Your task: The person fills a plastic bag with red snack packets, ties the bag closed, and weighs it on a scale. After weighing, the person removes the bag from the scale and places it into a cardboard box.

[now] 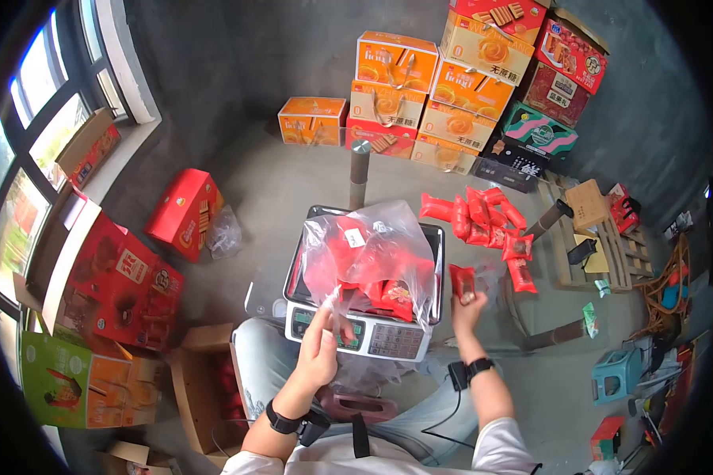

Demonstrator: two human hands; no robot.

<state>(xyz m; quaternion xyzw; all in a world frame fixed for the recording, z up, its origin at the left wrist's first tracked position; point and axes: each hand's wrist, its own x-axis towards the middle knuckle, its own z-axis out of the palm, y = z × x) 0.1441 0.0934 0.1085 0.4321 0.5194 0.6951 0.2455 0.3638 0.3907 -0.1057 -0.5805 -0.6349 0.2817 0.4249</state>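
A clear plastic bag with several red packets inside lies on the tray of a digital scale. At the bag's near left edge, my left hand is closed, the thumb and fingers pinching the plastic in front of the scale's display. My right hand, just right of the scale, is closed on a small red snack packet with a see-through part. Beyond that hand, several similar red packets form a loose pile on the glass table.
Stacked orange gift boxes stand behind the table. Red cartons and an open cardboard box are on the left. A dark table post rises behind the scale. To the right are a wooden pallet and a blue stool.
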